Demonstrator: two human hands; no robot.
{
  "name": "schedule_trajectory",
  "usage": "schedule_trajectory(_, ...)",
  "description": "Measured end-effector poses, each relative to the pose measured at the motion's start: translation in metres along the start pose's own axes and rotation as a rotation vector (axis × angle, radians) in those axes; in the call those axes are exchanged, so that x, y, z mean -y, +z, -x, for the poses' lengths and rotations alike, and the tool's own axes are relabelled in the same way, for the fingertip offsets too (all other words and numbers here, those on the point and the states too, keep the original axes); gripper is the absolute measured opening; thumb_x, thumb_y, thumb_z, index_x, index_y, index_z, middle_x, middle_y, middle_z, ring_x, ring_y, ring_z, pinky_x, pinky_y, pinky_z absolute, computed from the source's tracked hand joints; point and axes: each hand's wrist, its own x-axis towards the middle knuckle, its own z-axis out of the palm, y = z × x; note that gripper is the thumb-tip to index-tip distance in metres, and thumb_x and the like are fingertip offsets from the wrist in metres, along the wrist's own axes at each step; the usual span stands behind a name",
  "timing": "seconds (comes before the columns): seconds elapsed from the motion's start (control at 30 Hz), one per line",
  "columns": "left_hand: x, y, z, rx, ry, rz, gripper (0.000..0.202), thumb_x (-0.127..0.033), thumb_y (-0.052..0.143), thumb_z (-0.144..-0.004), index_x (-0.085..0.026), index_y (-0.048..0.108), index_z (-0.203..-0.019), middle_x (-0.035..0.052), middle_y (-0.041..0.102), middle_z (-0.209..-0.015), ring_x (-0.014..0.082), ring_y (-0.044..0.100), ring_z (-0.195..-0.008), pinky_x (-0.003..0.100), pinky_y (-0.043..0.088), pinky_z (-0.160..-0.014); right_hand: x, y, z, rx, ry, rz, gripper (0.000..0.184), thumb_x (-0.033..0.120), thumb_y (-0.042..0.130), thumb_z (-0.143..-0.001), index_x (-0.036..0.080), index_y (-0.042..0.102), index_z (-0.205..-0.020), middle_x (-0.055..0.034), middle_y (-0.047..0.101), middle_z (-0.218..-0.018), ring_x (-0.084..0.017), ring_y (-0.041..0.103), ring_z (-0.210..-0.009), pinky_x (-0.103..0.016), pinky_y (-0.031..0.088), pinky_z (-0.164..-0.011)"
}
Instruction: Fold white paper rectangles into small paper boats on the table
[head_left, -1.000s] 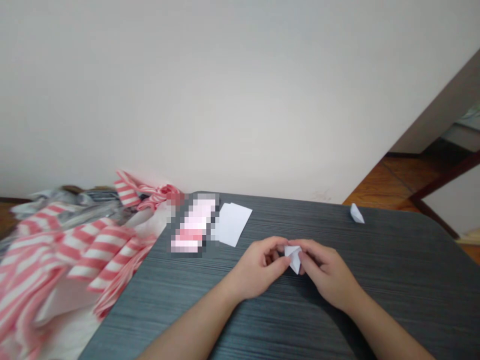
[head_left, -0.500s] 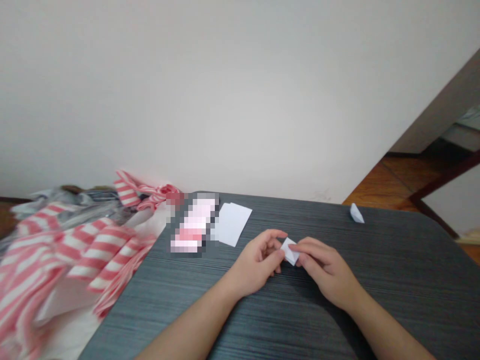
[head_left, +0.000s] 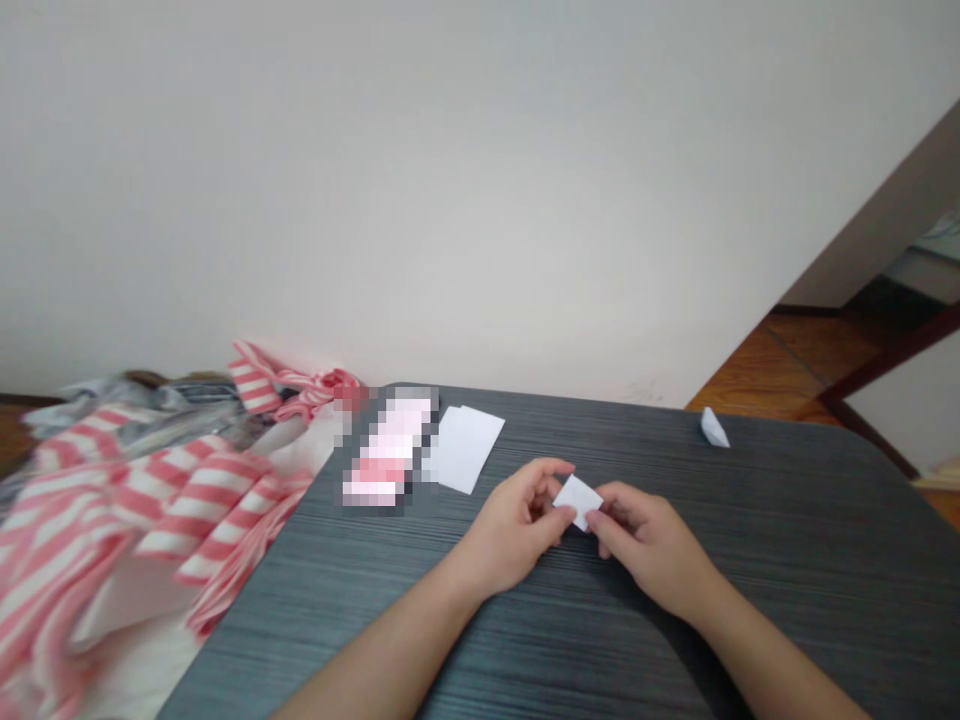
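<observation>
Between both hands is a small folded piece of white paper (head_left: 577,499), held just above the dark table (head_left: 525,640). My left hand (head_left: 521,525) pinches its left edge, thumb on top and the other fingers curled behind. At its right lower edge, my right hand (head_left: 649,540) grips it with the thumb in front and fingers behind. The paper's flat, squarish face is turned up toward me. Beyond my left hand lie flat sheets of white paper (head_left: 469,450). A small folded white paper shape (head_left: 714,428) stands near the table's far right edge.
A blurred-out pinkish rectangular item (head_left: 394,445) lies left of the sheets. Red-and-white striped cloth (head_left: 187,500) and other fabrics are heaped beyond the table's left edge. A pale wall (head_left: 480,200) rises behind the table, with wooden floor (head_left: 757,360) at the right.
The folded paper now shows a broader flat face. My right fingers have moved from on top of it to behind, with the thumb in front. My left hand has barely moved.
</observation>
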Motion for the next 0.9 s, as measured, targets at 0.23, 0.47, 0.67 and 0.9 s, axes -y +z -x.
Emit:
schedule_trajectory(0.23, -0.0018, -0.0015, 0.0008, 0.021, -0.007, -0.124, 0.018, -0.025, 0.061, -0.085, -0.015, 0.06, -0.1, -0.0013, 0.059, -0.075, 0.0093, 0.051, -0.061, 0.021, 0.038, -0.058, 0.0067, -0.0028, 0.0007, 0.022, 0.013, 0.065, 0.019, 0.024, 0.054, -0.091, 0.018, 0.064, -0.076, 0.0023, 0.061, -0.055, -0.012, 0.056, -0.051, -0.022, 0.041, -0.053)
schedule_trajectory(0.47, -0.0051, -0.0032, 0.0035, 0.065, 0.014, -0.35, 0.021, -0.032, 0.057, -0.088, -0.014, 0.068, -0.085, 0.0012, 0.063, -0.073, 0.0115, 0.051, -0.065, 0.022, 0.034, -0.057, 0.0086, -0.002, 0.0004, 0.029, 0.019, 0.039, 0.02, 0.022, 0.054, -0.091, 0.018, 0.062, -0.073, 0.0015, 0.063, -0.057, -0.012, 0.059, -0.052, -0.022, 0.043, -0.055)
schedule_trajectory(0.67, -0.0076, -0.0045, 0.0032, 0.082, 0.002, -0.406, 0.021, -0.029, 0.055, -0.088, -0.014, 0.068, -0.08, 0.0004, 0.063, -0.069, 0.0109, 0.05, -0.062, 0.021, 0.032, -0.055, 0.0081, -0.0032, 0.0003, 0.052, -0.03, 0.04, 0.02, 0.024, 0.053, -0.091, 0.018, 0.061, -0.074, 0.0023, 0.06, -0.058, -0.012, 0.055, -0.053, -0.022, 0.041, -0.055)
schedule_trajectory(0.9, -0.0065, -0.0051, 0.0036, 0.084, -0.005, -0.427, 0.021, -0.028, 0.055, -0.087, -0.014, 0.068, -0.079, 0.0012, 0.066, -0.071, 0.0118, 0.052, -0.062, 0.021, 0.033, -0.055, 0.0092, -0.0066, 0.0017, -0.001, -0.039, 0.079, 0.022, 0.028, 0.052, -0.092, 0.018, 0.062, -0.076, 0.002, 0.058, -0.059, -0.013, 0.054, -0.055, -0.024, 0.04, -0.054)
